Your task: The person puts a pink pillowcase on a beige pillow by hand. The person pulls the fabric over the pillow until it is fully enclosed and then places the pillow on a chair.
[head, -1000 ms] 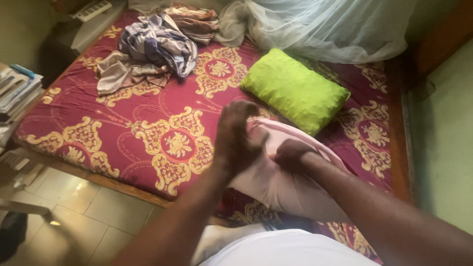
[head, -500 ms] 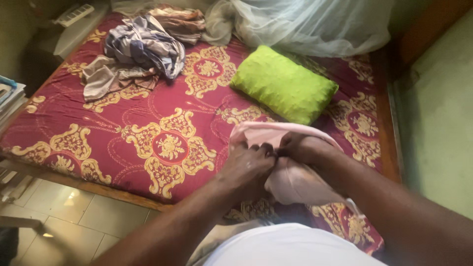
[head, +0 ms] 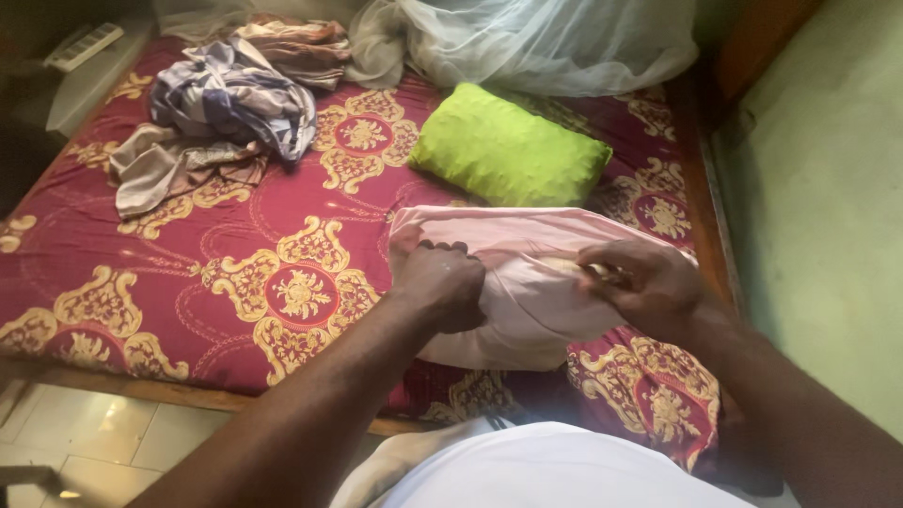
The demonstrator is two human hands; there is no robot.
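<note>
Just below the middle of the frame, the left hand [head: 440, 282] is closed in a fist on the near edge of a pink pillow [head: 527, 282], its knuckles turned up and fingers buried in the cloth. To the right, the right hand [head: 649, 282] pinches the same edge between thumb and fingers, where a pale yellowish strip of the filling or lining shows at the opening. Both hands are shut tight on the fabric, well apart from each other along its edge. The pink pillow lies on the near right part of a bed [head: 188, 273] covered in a dark red sheet with gold medallion patterns. Just beyond it, above the centre, rests a bright green pillow [head: 508, 150], its near edge close to the pink one. Toward the upper left lies a heap of rumpled clothes [head: 216, 113] in striped blue, white and beige. Along the top edge a pale net [head: 546, 38] is bunched up. At the right runs a light green wall [head: 828, 207], and pale floor tiles [head: 94, 433] show at the lower left.
</note>
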